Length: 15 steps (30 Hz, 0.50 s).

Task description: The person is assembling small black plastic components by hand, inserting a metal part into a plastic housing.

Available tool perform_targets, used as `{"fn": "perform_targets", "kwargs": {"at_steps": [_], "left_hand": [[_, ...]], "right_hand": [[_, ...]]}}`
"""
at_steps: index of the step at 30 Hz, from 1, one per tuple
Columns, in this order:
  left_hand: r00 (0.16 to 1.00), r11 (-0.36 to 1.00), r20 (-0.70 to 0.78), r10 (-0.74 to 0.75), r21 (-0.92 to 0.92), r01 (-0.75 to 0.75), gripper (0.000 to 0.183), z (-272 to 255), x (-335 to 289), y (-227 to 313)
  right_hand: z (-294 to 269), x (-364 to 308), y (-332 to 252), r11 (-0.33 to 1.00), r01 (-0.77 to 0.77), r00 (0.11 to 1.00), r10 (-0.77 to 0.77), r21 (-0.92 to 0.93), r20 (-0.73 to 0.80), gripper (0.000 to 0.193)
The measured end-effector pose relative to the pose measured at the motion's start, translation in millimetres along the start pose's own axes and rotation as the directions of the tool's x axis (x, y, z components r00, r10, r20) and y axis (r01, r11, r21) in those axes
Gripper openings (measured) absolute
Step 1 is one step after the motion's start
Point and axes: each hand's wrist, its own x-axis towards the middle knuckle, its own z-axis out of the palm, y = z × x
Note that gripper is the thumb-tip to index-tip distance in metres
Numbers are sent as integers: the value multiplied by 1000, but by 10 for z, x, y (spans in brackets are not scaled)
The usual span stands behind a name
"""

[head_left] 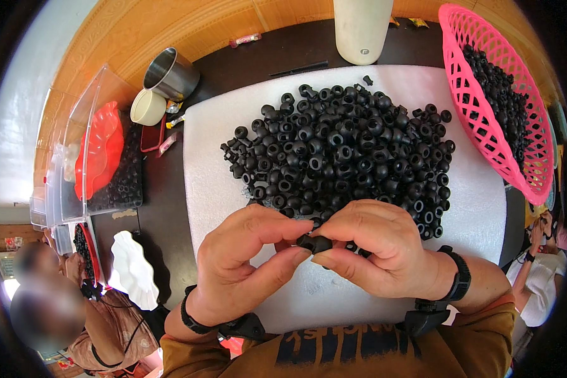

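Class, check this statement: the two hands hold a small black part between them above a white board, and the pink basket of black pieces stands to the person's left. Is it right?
Not quite: the head view shows the pink basket of black pieces to the person's right. The left hand and right hand do hold a small black part above a white board.

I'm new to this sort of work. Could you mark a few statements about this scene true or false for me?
1. The left hand and right hand pinch a small black piece. True.
2. Both hands wear gloves. False: they are bare.
3. A pile of black pieces lies on a white board. True.
4. The pink basket is at the left. False: the pink basket is at the right.
5. A white bottle stands beyond the pile. True.
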Motion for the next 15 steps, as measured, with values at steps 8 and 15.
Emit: {"fn": "perform_targets", "kwargs": {"at_steps": [8,15], "left_hand": [[994,972,7,110,208,-109,33,1,8,-2],[947,860,-29,321,427,-279,36,80,-21,-67]], "right_hand": [[3,-1,-4,991,-98,995,98,87,3,16],[27,4,50,1000,20,1000,-20,-11,-24,16]]}}
